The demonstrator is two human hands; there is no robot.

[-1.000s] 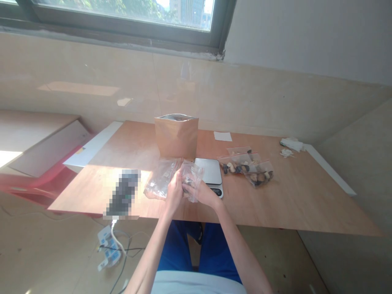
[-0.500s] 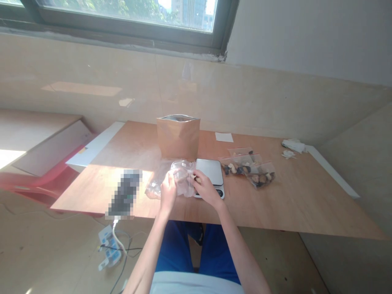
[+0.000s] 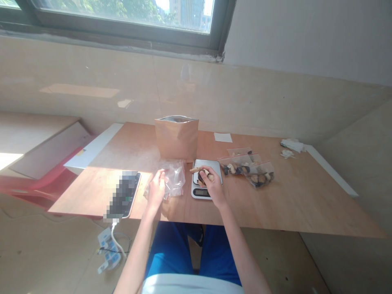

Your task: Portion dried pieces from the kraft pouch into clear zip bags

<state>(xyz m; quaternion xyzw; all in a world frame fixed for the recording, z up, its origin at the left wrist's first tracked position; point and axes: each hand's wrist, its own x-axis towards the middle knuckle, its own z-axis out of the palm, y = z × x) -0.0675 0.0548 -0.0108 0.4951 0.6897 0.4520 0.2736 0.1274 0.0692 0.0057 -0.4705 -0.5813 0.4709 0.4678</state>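
Note:
My left hand (image 3: pixel 157 188) is closed on a clear zip bag (image 3: pixel 176 179) at the left of the scale; the bag looks empty, and more clear plastic lies around it. Over the plate of a white kitchen scale (image 3: pixel 196 192) is my right hand (image 3: pixel 213 183), its fingers closed around several dried pieces (image 3: pixel 201 174), tan and dark brown, whose exact kind I cannot tell. The hand and pieces cover much of the metal plate, and whether the pieces touch it is unclear. Behind the bag an open brown paper pouch (image 3: pixel 177 139) stands upright.
Zip bags with similar pieces (image 3: pixel 245 167) lie right of the scale. A phone (image 3: pixel 124 195) with a white cable rests at the left front edge. A white paper (image 3: pixel 223 137) is at the back, crumpled tissues (image 3: pixel 292 145) at the far right. A power strip (image 3: pixel 108 249) sits below.
My hands have moved apart. The right one has come out of the clear bag with dried pieces and is over the scale; the left has shifted left with the bag.

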